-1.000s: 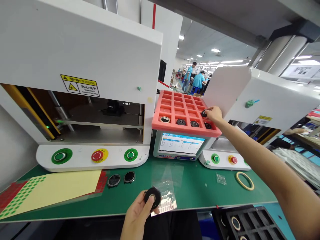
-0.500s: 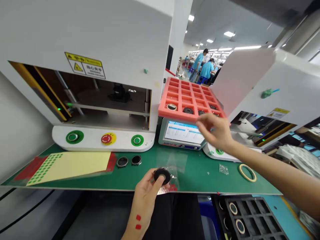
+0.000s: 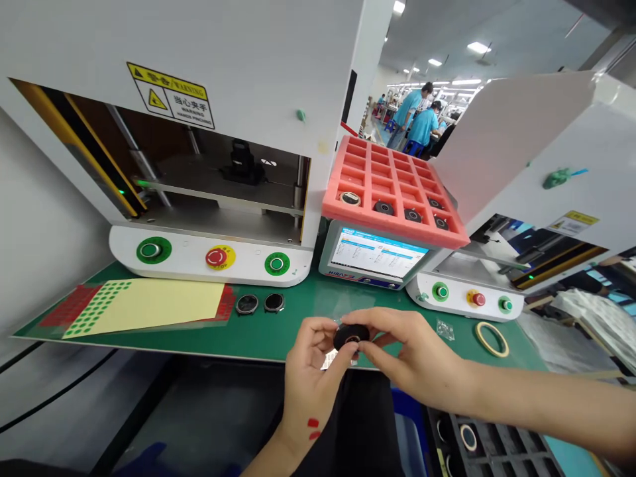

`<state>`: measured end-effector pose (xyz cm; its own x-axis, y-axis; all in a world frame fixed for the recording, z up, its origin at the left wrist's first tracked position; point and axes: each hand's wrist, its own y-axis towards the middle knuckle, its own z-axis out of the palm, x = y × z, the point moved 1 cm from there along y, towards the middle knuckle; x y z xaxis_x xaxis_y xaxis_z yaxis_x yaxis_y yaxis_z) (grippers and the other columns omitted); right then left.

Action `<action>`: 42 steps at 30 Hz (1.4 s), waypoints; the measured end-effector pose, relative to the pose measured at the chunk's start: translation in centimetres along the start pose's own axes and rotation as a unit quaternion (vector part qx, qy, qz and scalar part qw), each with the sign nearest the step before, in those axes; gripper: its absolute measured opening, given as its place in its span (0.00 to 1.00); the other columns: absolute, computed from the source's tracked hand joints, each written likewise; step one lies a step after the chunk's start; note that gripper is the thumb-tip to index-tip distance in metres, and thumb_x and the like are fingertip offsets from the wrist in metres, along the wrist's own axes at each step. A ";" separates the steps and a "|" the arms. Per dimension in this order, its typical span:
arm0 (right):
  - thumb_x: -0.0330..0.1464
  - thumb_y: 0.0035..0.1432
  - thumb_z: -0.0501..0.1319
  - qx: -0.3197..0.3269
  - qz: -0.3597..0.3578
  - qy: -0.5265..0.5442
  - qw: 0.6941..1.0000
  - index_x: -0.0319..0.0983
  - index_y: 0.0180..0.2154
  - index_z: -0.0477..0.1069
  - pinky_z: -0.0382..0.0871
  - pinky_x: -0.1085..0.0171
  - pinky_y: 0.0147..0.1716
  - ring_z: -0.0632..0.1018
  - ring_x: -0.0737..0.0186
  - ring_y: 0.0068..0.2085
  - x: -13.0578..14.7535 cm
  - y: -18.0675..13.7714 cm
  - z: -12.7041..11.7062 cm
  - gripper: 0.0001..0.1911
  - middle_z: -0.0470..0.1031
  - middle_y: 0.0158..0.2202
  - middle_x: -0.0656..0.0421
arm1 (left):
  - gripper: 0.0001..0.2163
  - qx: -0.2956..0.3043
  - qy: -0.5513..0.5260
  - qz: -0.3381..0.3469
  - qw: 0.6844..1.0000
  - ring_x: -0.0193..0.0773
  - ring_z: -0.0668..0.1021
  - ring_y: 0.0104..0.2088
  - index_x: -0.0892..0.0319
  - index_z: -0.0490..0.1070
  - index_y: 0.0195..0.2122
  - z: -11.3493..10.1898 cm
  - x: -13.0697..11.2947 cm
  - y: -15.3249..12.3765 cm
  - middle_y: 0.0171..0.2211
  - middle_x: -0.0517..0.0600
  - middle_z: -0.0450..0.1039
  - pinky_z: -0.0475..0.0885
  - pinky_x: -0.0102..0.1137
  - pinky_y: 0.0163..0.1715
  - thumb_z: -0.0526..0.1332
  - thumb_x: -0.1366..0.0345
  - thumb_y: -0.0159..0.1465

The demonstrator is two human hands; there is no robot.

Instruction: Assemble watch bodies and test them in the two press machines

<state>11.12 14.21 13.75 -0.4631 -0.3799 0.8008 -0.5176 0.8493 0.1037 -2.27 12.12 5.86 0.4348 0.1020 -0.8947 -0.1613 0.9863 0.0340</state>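
Between both hands, over the bench's front edge, is a round black disc-shaped part (image 3: 350,335) with a ring at its centre. My left hand (image 3: 318,358) is closed on its left and near side, the thumb at the central ring. My right hand (image 3: 405,344) pinches the right side with thumb and fingers. Two red marks show near the left wrist. Under the hands lies a clear plastic piece, mostly covered. Two round watch cases with dark faces, one watch case (image 3: 247,305) and another watch case (image 3: 274,303), rest on the green bench top to the left.
A pink foam tray (image 3: 392,224) holding several round parts sits above a screen (image 3: 377,255). Presses with buttons stand left (image 3: 213,258) and right (image 3: 472,298). A yellow sticker sheet (image 3: 163,308), a tape roll (image 3: 491,339) and a black tray (image 3: 489,457) lie around. Co-workers are far behind.
My right hand has come down from in front of the pink tray to grip the black disc with the left hand. The left hand has moved slightly right, and the view has shifted.
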 end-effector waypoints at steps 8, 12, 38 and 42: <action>0.25 0.58 0.62 -0.188 -0.036 -0.107 0.976 0.42 0.46 0.76 0.77 0.65 0.38 0.79 0.62 0.40 -0.8 6.1 -6.9 0.14 0.78 0.44 0.57 | 0.05 0.018 0.096 0.091 0.991 0.36 0.79 0.37 0.57 0.71 0.40 -1.7 0.5 1.6 0.41 0.51 0.73 0.75 0.29 0.43 0.62 0.64 0.63; 0.19 0.61 0.55 -0.361 0.111 -0.133 0.916 0.35 0.50 0.70 0.76 0.68 0.29 0.77 0.71 0.26 -4.6 12.3 -15.3 0.17 0.75 0.33 0.60 | 0.08 0.017 0.143 0.016 0.989 0.38 0.78 0.35 0.59 0.72 0.31 -2.9 1.4 0.8 0.31 0.50 0.74 0.74 0.27 0.38 0.61 0.60 0.63; 0.27 0.67 0.46 -0.124 -0.265 -0.406 0.866 0.37 0.36 0.72 0.63 0.66 0.20 0.71 0.66 0.20 -18.6 -10.0 10.5 0.16 0.71 0.20 0.60 | 0.06 0.109 0.447 0.131 0.878 0.36 0.80 0.31 0.57 0.70 0.35 -5.3 6.4 -3.8 0.30 0.48 0.76 0.73 0.27 0.34 0.54 0.68 0.67; 0.32 0.70 0.44 -0.185 -0.161 -0.356 0.902 0.36 0.31 0.73 0.70 0.68 0.24 0.79 0.64 0.23 -25.0 -11.9 14.2 0.22 0.78 0.25 0.54 | 0.08 0.125 0.558 0.226 0.788 0.37 0.78 0.30 0.58 0.68 0.36 -5.0 6.1 -6.9 0.30 0.49 0.75 0.71 0.30 0.32 0.52 0.74 0.65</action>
<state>18.69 8.41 -15.90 -0.7441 -0.6561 0.1255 -0.4934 0.6665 0.5588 -2.95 5.33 -2.00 -0.6902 0.4109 -0.5956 0.1649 0.8908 0.4235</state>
